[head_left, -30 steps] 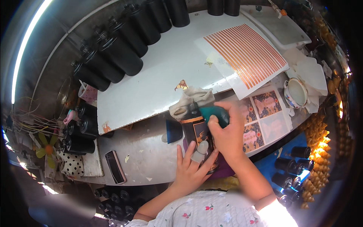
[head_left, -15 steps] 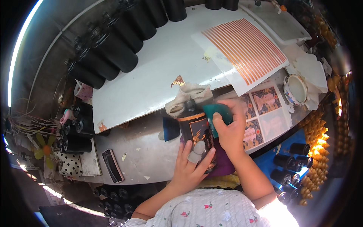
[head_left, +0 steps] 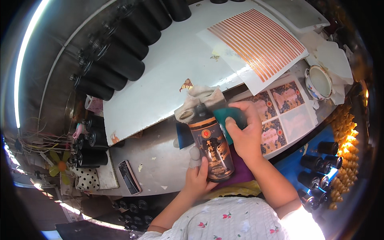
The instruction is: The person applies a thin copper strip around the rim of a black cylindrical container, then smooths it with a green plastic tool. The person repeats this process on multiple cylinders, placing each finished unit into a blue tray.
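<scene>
A glossy black bottle (head_left: pixel 213 154) with gold decoration and a round red-gold emblem leans with its neck pointing away from me. My left hand (head_left: pixel 197 179) supports its lower left side, some fingers hidden behind it. A grey cover (head_left: pixel 195 157) sits on one of those fingers. My right hand (head_left: pixel 247 130) pinches a flat green scraper (head_left: pixel 230 120) between thumb and fingers, close against the bottle's upper right side. Beyond the bottle's neck lies a crumpled, damp-looking whitish cloth (head_left: pixel 204 96). A dark blue flat piece (head_left: pixel 185 136) is partly hidden left of the bottle.
Several black bottles (head_left: pixel 120 60) line the white board (head_left: pixel 172 76) at the far left. On the right lie a striped copper sheet (head_left: pixel 260 44), printed decal sheets (head_left: pixel 276 116) and an enamel bowl (head_left: pixel 319 83). A phone (head_left: pixel 129 177) rests at the left; more black bottles (head_left: pixel 314 162) stand lower right.
The bottle has turned, bringing its round emblem and gold lettering into view. My left hand has shifted from across its front to its left side. The right hand still holds the scraper.
</scene>
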The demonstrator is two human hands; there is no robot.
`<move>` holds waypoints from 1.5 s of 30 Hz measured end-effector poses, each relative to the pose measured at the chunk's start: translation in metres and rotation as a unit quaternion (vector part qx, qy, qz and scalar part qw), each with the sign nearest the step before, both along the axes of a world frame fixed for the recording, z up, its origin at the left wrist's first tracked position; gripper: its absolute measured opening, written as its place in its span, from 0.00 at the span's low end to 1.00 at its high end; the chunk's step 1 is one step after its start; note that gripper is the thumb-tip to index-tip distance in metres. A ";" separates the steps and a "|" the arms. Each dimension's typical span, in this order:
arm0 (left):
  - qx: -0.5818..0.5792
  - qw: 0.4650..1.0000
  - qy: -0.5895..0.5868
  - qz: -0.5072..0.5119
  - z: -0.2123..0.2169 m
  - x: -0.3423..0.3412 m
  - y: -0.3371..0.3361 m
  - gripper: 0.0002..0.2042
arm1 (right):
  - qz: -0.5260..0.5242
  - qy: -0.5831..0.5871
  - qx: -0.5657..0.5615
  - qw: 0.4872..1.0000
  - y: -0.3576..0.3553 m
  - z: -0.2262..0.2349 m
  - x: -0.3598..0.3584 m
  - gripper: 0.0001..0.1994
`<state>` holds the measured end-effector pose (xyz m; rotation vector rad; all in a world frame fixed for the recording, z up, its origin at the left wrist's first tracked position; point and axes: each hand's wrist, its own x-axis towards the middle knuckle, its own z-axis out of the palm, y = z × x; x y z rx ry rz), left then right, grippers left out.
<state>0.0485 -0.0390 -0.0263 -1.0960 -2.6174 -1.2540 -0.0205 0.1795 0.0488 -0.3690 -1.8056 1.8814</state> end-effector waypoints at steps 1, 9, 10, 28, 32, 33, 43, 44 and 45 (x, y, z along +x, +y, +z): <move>-0.018 0.997 0.069 0.028 0.016 0.000 0.009 0.46 | 0.002 0.002 0.004 1.000 -0.001 0.002 0.001 0.15; -0.059 0.989 0.131 -0.036 0.036 -0.019 0.018 0.47 | -0.011 -0.005 0.025 1.000 0.006 -0.007 -0.001 0.15; -0.023 0.990 0.135 -0.033 0.029 -0.022 0.016 0.48 | -0.009 -0.010 0.008 1.000 0.006 -0.008 -0.002 0.15; 0.177 0.963 -0.181 0.096 0.052 -0.027 0.040 0.58 | 0.005 0.016 0.005 1.000 0.001 -0.004 -0.001 0.15; 0.254 0.917 -0.281 0.126 0.054 -0.056 0.058 0.56 | -0.005 0.010 -0.026 1.000 0.005 -0.010 -0.002 0.14; 0.273 0.907 -0.295 0.124 0.052 -0.058 0.058 0.56 | -0.007 -0.002 -0.009 1.000 0.008 -0.012 -0.004 0.14; 0.257 0.926 -0.242 0.136 0.043 -0.056 0.048 0.51 | 0.004 -0.019 0.004 1.000 0.005 -0.026 0.005 0.12; 0.233 0.937 -0.217 0.142 0.045 -0.055 0.047 0.50 | 0.007 -0.009 0.029 1.000 0.004 -0.020 0.005 0.12; 0.194 0.949 -0.188 0.161 0.053 -0.052 0.042 0.49 | 0.016 -0.030 0.004 0.999 -0.002 -0.010 0.009 0.12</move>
